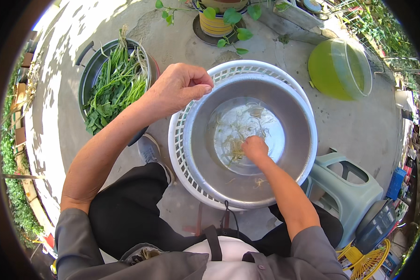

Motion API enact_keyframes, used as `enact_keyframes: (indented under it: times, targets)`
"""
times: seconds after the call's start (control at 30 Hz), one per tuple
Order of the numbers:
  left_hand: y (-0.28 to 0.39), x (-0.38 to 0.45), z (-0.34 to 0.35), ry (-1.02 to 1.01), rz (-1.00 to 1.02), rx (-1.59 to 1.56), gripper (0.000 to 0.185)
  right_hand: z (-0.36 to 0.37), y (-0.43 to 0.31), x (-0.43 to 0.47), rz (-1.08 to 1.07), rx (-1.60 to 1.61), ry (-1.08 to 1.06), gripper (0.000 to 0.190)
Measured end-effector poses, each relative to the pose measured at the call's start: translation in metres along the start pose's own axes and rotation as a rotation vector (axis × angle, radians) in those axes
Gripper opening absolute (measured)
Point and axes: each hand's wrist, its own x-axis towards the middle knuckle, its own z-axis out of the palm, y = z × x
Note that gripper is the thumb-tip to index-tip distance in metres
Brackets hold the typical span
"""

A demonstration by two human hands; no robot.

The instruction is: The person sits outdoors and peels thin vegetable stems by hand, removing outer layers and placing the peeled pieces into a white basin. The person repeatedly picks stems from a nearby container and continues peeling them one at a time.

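Note:
In front of me a wide stainless steel basin [227, 190] holds shallow water with pale roots and plant scraps [235, 148] in it. My right hand [255, 149] is down inside the basin at these scraps, knuckles up. Its fingertips are hidden, so whether it grips any of them cannot be told. Above the basin's upper left rim is my left hand [189, 84], thumb and fingers curled together with nothing visible between them. The basin sits within a white plastic basket [178, 140] with a slotted wall. Leafy green vegetables with roots [117, 84] fill a dark pot [82, 92] to the left.
A potted vine [215, 26] stands beyond the basin on the concrete floor [182, 42]. Far right is a clear tub of green water [339, 70]. A grey-green plastic stool [353, 196] stands close by my right knee. My left shoe [150, 150] is between pot and basket.

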Motion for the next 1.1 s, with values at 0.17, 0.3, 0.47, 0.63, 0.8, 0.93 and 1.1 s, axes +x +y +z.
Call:
enact_keyframes:
  times: [0.17,0.3,0.47,0.63,0.8,0.93,1.1]
  targets:
    - [0.081,-0.015,0.015,-0.083,0.062,0.264,0.019,-0.094,-0.014,-0.031,0.329,0.921,-0.271,0.018]
    - [0.145,-0.045,0.041,-0.136,0.095,0.375,0.021,-0.158,-0.043,-0.1,0.174,1.121,-0.27,0.017]
    - [0.159,-0.093,0.085,-0.084,0.028,0.358,0.022,-0.201,-0.059,-0.181,-0.105,1.43,-0.334,0.016]
    - [0.135,-0.116,0.129,-0.101,-0.245,-0.183,0.028,-0.215,-0.071,-0.235,-0.288,1.577,-0.317,0.01]
    - [0.13,-0.112,0.149,-0.066,-0.055,-0.21,0.016,-0.196,-0.076,-0.242,-0.325,1.469,-0.157,0.013]
    - [0.119,-0.104,0.15,-0.08,-0.1,-0.197,0.013,-0.195,-0.082,-0.243,-0.321,1.407,-0.054,0.015]
    - [0.121,-0.098,0.149,-0.064,-0.145,-0.432,0.01,-0.205,-0.084,-0.241,-0.362,1.421,0.017,0.015]
